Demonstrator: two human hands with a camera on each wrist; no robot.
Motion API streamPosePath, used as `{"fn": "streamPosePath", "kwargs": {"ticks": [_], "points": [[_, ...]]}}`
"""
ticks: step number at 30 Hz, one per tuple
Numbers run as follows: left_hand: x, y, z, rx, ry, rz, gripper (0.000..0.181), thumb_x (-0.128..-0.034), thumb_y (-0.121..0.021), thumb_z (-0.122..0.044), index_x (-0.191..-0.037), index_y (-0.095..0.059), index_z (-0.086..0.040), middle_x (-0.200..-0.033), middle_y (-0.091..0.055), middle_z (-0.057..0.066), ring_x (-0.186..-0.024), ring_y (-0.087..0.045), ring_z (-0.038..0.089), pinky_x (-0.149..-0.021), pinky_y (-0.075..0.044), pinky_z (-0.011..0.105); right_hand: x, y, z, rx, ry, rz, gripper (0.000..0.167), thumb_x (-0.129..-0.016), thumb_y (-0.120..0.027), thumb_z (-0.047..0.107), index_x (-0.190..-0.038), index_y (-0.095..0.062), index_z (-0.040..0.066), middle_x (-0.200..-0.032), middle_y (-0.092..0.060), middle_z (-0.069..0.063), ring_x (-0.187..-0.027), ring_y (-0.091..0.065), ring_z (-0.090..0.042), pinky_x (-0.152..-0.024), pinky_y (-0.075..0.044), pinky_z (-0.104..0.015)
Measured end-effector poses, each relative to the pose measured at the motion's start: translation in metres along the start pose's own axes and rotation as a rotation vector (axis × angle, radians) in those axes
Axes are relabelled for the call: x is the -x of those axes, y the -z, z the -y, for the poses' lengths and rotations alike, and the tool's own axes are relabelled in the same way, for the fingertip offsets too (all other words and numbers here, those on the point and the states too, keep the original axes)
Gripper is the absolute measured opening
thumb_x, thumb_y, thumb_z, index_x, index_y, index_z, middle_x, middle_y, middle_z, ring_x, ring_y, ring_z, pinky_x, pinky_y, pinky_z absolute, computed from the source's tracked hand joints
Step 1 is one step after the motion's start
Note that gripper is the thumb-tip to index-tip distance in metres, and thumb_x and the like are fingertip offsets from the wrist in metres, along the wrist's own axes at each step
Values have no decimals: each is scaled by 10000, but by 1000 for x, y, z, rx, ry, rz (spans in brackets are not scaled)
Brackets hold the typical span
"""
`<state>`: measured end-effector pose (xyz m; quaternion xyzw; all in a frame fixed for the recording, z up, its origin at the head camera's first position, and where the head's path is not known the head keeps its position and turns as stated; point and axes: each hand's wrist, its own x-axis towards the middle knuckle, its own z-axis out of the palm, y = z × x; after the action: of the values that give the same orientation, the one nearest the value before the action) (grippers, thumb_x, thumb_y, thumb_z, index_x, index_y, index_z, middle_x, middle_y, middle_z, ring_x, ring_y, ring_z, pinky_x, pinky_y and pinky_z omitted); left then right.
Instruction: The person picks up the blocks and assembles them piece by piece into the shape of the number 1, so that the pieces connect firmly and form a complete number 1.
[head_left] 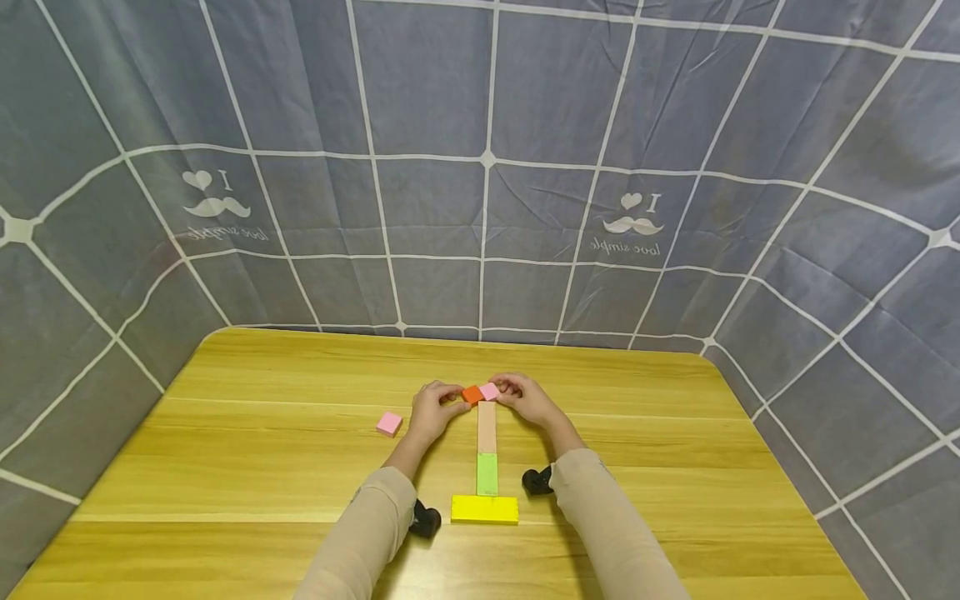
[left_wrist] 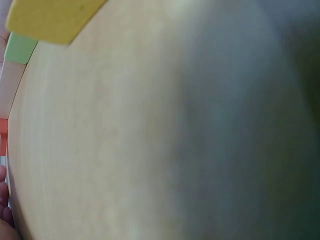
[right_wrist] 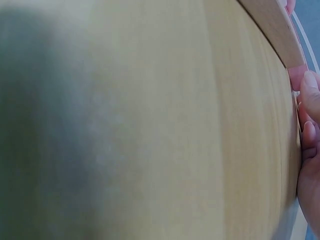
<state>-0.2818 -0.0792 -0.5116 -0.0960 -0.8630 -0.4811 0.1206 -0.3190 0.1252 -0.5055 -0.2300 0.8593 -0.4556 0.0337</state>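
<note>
An orange-red square block (head_left: 472, 395) lies at the far end of a line of blocks, pinched between the thumb and fingers of my left hand (head_left: 433, 412). Beside it, touching, is a pink square block (head_left: 489, 391), which my right hand (head_left: 531, 400) pinches from the right. Both sit turned at an angle. Below them run a pale wood-coloured block (head_left: 487, 427) and a light green block (head_left: 487, 474), end to end. A yellow block (head_left: 484, 510) lies crosswise at the near end. In the right wrist view, the pink block (right_wrist: 297, 76) shows by the thumb.
A second pink block (head_left: 389, 424) lies apart, left of my left hand. The wooden table (head_left: 225, 467) reaches back to a grey gridded curtain (head_left: 427, 208). Black wrist-worn devices (head_left: 426, 522) show under both sleeves.
</note>
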Motion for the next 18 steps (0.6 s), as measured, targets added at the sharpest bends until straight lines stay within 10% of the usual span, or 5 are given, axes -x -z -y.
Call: {"fn": "streamPosePath", "kwargs": {"ticks": [18], "points": [[1,-1,-2,-32,-25,-11,303,-734,-751,-158,-996,-699,-16,-866,-622,97,-815,-515,258,-773,-353,393,4,3,11,-89,-25,23,286,-851,-589,-27,-1120,-544,-116,-897,-530,-206,-780,-472,-229,-686,-391,-246]]}}
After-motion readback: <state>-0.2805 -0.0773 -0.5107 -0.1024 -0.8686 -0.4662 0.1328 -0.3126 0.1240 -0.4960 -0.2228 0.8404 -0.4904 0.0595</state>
